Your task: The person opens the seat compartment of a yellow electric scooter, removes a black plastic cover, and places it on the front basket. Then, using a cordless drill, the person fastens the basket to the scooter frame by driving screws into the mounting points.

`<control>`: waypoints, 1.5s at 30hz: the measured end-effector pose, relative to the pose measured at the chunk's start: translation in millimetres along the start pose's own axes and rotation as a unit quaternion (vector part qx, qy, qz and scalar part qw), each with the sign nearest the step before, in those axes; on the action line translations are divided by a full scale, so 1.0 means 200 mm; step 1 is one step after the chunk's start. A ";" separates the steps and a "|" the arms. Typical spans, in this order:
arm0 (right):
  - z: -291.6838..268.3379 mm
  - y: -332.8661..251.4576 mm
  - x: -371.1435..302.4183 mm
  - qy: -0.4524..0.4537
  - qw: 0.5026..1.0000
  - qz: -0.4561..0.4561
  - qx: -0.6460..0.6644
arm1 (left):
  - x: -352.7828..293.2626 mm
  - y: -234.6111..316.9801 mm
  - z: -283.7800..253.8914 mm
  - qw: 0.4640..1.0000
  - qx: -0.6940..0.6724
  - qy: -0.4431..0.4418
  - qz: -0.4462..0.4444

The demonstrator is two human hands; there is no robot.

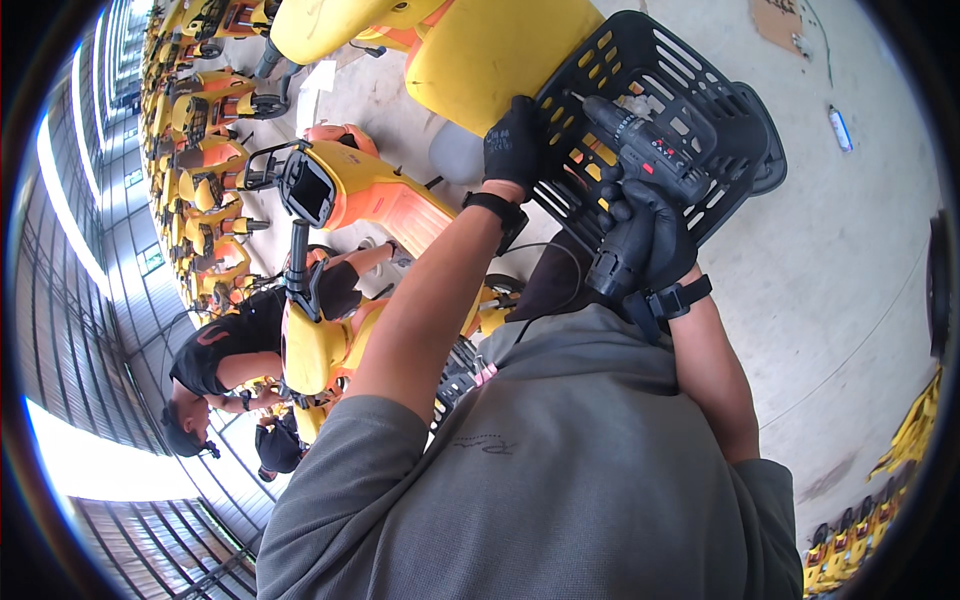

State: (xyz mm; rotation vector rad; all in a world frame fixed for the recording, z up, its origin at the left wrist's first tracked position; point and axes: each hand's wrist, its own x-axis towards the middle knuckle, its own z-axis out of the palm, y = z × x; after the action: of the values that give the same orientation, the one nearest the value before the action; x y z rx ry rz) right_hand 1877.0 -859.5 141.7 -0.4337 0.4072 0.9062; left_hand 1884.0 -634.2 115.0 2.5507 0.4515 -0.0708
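My right hand [662, 232], in a black glove, is wrapped around the grip of a black cordless drill [655, 150]. The drill is over a black plastic basket [735, 125] with slotted walls, and its bit points to the upper left, toward the basket's near-left wall. At that wall's rim, my left hand [512, 150], also gloved in black, is closed on the basket edge; its fingertips are mostly hidden. Right beside this hand lies a large yellow body panel [490, 60] of a scooter or bike, against the basket.
A yellow and orange scooter [375, 195] with a display stands at left, with long rows of similar ones [205, 150] behind. A bent-over person [235, 345] works at lower left. On the concrete floor at right lie a blue-and-white can [840, 130] and cardboard [780, 22].
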 end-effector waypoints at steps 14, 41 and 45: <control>-0.01 0.02 0.01 0.006 1.000 0.008 -0.009 | 0.00 0.01 0.00 1.000 0.017 -0.004 -0.008; -0.03 0.01 0.03 0.030 0.998 0.017 -0.043 | 0.01 -0.01 0.01 0.999 0.035 -0.015 -0.007; -0.04 0.01 0.03 0.037 0.999 0.035 -0.013 | 0.00 -0.01 0.01 1.000 0.023 -0.012 -0.011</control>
State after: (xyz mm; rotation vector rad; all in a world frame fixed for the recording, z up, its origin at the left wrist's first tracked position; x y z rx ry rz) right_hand 1877.4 -859.0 132.2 -0.4802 0.4802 0.9658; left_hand 1884.1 -634.3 111.7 2.5873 0.4748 -0.1217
